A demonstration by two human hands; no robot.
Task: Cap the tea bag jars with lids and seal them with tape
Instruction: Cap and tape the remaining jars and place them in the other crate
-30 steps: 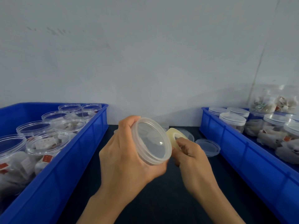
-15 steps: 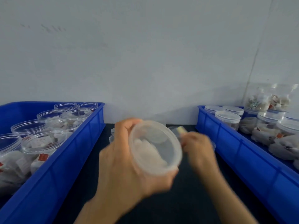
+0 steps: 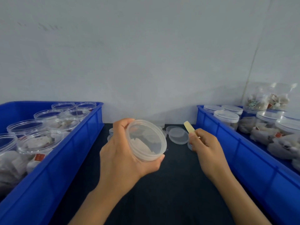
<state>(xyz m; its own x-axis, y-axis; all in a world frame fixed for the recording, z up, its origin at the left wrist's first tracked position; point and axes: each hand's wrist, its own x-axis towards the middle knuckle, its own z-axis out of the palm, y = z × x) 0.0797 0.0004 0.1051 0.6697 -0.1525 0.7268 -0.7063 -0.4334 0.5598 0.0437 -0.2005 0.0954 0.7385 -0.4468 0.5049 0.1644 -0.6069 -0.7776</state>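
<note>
1. Jar [image 3: 146,140] of tea bags, lid already on, lies tipped on its side in the left hand [image 3: 126,153], raised over the dark table [image 3: 162,192] between the two crates; that grip is wrapped round the jar's body.
2. Tape roll [image 3: 189,129] is pinched edge-on in the right hand [image 3: 204,143], just right of the jar and apart from it. No strip joining roll and jar can be made out, so whether this jar's seal is finished I cannot tell.
3. Done, by the look of it: the right blue crate [image 3: 243,159] holds lidded jars [image 3: 226,118], some upright, some lying down.
4. Left to do: the left blue crate [image 3: 65,159] holds open jars [image 3: 40,140] of tea bags, none capped.
5. Loose lids [image 3: 178,134] lie at the far end of the table, near the wall.
6. Room: the lane between the crate walls is narrow but bare on the near side; both crate rims stand close beside the wrists.
</note>
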